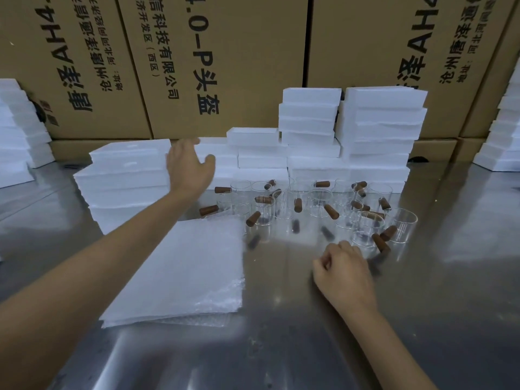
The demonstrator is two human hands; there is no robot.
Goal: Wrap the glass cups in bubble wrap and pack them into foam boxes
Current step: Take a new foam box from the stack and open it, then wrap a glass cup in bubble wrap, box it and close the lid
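- On the steel table in front of me lies the stack of bubble wrap sheets, kept nearest my body so a cup can be set straight onto the top sheet.
- My left hand reaches far forward with fingers spread and relaxed, holding nothing, up against the low stack of foam boxes on the left; I judge it is going for a box to pack into.
- My right hand rests low on the table with fingers curled in; I cannot tell whether anything sits inside them. It is just short of the nearest cup.
- The glass cups with brown wooden handles stand crowded together beyond the wrap, none wrapped, so I judge the task is near its start.
- Handles stick out every way and cups touch, so lifting one could knock its neighbours.
- Taller foam box stacks rise right behind the cups, leaving little room to reach from the back.
- Big printed cardboard cartons wall off the rear, with more foam piles at both edges.
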